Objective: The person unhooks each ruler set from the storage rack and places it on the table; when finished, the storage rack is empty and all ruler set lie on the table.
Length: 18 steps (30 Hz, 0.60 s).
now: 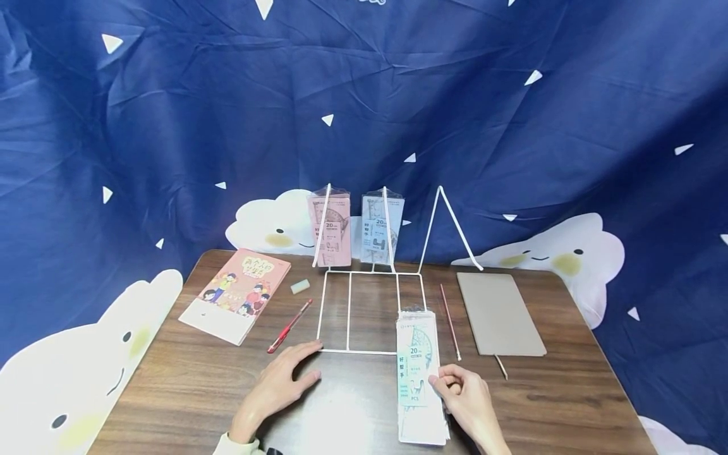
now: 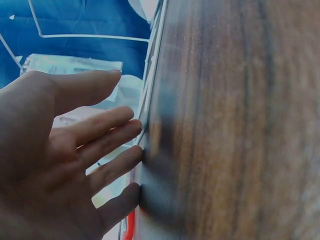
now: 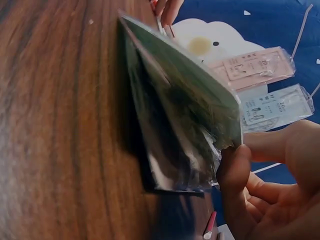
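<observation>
My right hand (image 1: 469, 399) pinches the right edge of a green plastic-wrapped ruler set (image 1: 414, 370) between thumb and fingers. In the right wrist view, several wrapped layers (image 3: 185, 115) fan apart and stand tilted against the table. My left hand (image 1: 279, 382) lies with its fingers extended by the front left corner of a white wire display rack (image 1: 375, 272); the left wrist view shows the fingertips (image 2: 135, 152) beside the wire. A pink ruler set (image 1: 340, 230) hangs on the rack's left prong and a blue one (image 1: 375, 227) on the middle prong. The right prong (image 1: 457, 224) carries nothing.
To the left lie a pink illustrated book (image 1: 239, 294), an eraser (image 1: 299, 286) and a red pen (image 1: 291, 325). A pencil (image 1: 449, 319) and a beige notebook (image 1: 500, 313) lie to the right. Behind the table hangs a blue cloth (image 1: 364, 82) with clouds.
</observation>
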Motion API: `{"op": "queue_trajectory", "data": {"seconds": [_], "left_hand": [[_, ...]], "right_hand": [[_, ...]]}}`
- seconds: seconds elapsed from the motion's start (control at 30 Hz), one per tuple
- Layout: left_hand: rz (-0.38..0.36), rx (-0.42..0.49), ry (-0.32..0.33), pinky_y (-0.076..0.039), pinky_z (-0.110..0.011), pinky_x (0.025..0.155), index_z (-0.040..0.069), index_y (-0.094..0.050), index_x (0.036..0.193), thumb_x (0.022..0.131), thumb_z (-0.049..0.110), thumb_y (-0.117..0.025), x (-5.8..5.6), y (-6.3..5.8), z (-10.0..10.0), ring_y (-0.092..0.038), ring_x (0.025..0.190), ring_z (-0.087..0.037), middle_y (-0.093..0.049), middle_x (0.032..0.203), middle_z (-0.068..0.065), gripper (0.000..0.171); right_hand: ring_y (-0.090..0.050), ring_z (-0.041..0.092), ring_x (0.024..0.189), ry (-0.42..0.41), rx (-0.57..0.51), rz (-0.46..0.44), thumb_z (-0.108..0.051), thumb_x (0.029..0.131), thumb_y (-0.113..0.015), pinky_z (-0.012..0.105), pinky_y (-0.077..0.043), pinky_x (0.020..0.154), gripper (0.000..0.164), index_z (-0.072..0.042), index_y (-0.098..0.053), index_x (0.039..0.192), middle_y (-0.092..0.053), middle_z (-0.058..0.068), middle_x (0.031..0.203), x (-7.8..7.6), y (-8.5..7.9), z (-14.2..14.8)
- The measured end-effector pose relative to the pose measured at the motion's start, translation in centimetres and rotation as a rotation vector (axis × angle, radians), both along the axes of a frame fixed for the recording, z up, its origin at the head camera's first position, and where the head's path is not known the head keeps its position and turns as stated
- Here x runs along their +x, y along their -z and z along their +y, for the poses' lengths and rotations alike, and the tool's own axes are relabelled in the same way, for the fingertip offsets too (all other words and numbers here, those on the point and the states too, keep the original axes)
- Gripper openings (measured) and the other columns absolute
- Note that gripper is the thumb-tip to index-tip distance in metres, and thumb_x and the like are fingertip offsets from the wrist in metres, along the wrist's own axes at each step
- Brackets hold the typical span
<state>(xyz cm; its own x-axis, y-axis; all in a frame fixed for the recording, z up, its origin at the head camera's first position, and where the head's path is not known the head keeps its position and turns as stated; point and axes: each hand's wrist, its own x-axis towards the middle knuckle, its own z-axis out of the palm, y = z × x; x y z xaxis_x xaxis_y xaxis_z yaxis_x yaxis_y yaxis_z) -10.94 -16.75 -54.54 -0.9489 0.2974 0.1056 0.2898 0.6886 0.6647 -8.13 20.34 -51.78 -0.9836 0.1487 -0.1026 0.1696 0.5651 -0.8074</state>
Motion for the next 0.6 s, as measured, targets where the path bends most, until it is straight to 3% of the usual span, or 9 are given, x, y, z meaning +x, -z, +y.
{"op": "queue_trajectory", "data": {"seconds": [0.3,0.47,0.6], "left_hand": [[-0.012,0.001,-0.002,-0.039,-0.051,0.102,0.026,-0.054,0.136,0.088,0.034,-0.068,0.1,-0.1,0.1,-0.046,0.128,-0.016,-0.051,0.139,0.009,0.051],[0.008,-0.011,-0.002,-0.04,-0.052,0.1,0.026,-0.054,0.136,0.088,0.035,-0.068,0.1,-0.1,0.2,-0.047,0.128,-0.017,-0.052,0.138,0.009,0.05],[0.004,-0.008,-0.002,-0.04,-0.051,0.101,0.026,-0.054,0.136,0.089,0.035,-0.067,0.1,-0.2,0.2,-0.046,0.128,-0.016,-0.052,0.139,0.009,0.05]], "right_hand": [[-0.049,0.005,0.052,0.006,0.227,0.091,-0.031,0.078,-0.079,0.022,-0.037,0.053,0.016,-0.02,-0.067,0.081,-0.055,-0.011,0.062,0.1,0.4,0.1],[-0.05,0.005,0.052,0.003,0.249,0.094,-0.035,0.08,-0.077,0.024,-0.038,0.053,0.019,-0.02,-0.068,0.084,-0.056,-0.011,0.064,0.1,0.0,0.4],[-0.052,0.003,0.053,0.0,0.271,0.148,-0.033,0.081,-0.077,0.023,-0.038,0.054,0.019,-0.017,-0.068,0.087,-0.057,-0.012,0.066,-0.5,-1.1,0.5]]}}
